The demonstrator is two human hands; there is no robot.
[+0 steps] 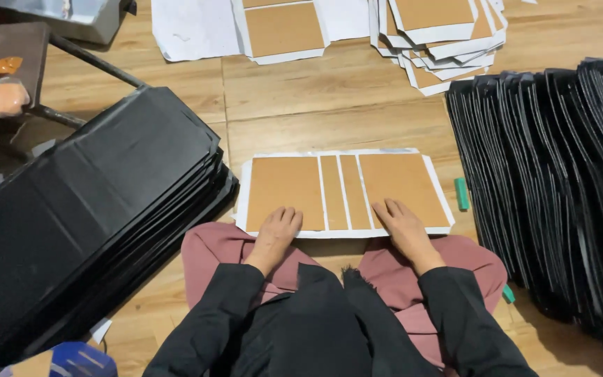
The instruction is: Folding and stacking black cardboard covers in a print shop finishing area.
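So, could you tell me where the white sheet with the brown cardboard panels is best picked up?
Probably by its near white margin, from the person's side. The sheet lies flat on the floor, and the left hand and right hand already rest on that edge; stacks of black pieces crowd its left side.

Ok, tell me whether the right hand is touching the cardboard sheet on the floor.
Touching. The head view shows the right hand lying flat on the cardboard sheet, fingers pressed on its near edge.
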